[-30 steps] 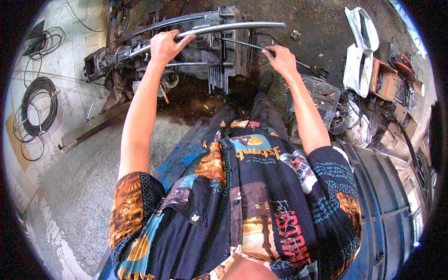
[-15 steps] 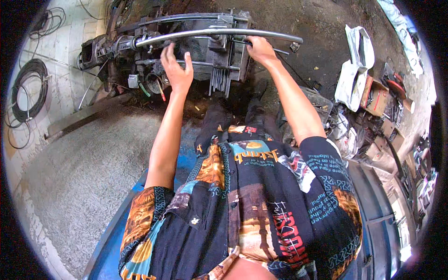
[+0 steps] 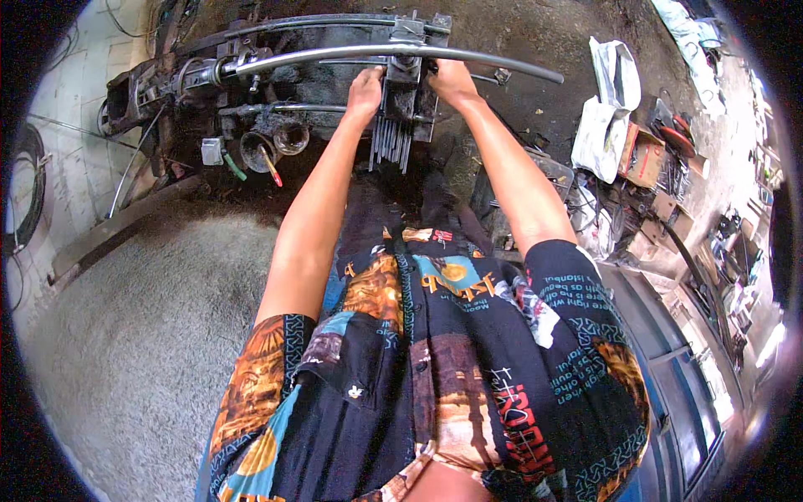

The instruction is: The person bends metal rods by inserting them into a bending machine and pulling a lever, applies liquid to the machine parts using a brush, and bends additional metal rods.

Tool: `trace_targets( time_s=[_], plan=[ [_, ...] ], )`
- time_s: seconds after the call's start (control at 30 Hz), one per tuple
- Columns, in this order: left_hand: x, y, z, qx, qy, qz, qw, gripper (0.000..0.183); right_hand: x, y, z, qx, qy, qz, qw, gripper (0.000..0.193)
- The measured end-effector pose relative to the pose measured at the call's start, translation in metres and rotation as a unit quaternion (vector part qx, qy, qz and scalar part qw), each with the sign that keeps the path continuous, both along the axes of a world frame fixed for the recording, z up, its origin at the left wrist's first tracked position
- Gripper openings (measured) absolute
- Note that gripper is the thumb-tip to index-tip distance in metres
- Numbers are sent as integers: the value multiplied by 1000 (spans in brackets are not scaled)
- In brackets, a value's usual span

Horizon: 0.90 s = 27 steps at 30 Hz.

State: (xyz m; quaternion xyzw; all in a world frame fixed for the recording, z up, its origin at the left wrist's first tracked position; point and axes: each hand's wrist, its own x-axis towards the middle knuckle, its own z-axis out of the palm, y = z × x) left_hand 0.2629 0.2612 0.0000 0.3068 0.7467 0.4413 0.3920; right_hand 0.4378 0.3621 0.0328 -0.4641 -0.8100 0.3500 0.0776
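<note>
A machine with parallel steel bars lies across the far side, and a dark metal carriage block (image 3: 403, 82) sits on those bars. Over the block runs a long shiny metal tube (image 3: 335, 55). Just beneath it, a thin metal rod (image 3: 341, 62) crosses the block. My left hand (image 3: 365, 94) is closed at the block's left side, where the rod meets its fingers. On the right side, my right hand (image 3: 454, 85) wraps round the rod, its fingertips partly hidden. Several thin rods (image 3: 390, 146) hang in a bundle from the block's near side.
Left of the block are two round metal cups (image 3: 291, 138), a red-tipped stick (image 3: 272, 167) and a small pale box (image 3: 212, 151). A white sack (image 3: 600, 138) and a cardboard box (image 3: 642, 156) lie on the right. A cable coil (image 3: 29, 180) rests far left.
My left hand has moved right from beside the tube to the block and closed. My right hand has shifted slightly left, against the block. The view has shifted a little.
</note>
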Motion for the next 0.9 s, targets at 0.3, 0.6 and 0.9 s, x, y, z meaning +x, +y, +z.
trace_targets(
  time_s=[0.3,0.6,0.9],
  plan=[
    [9,-3,3,15,62,-26,998,41,6,-2,-1,1,3,-29,1000,48],
    [-2,7,-7,-3,-194,215,957,32,-5,-8,11,-29,-43,-47,998,47],
    [-19,18,-9,-63,-317,258,911,30,5,-6,9,-29,-51,-47,997,35]
  ],
)
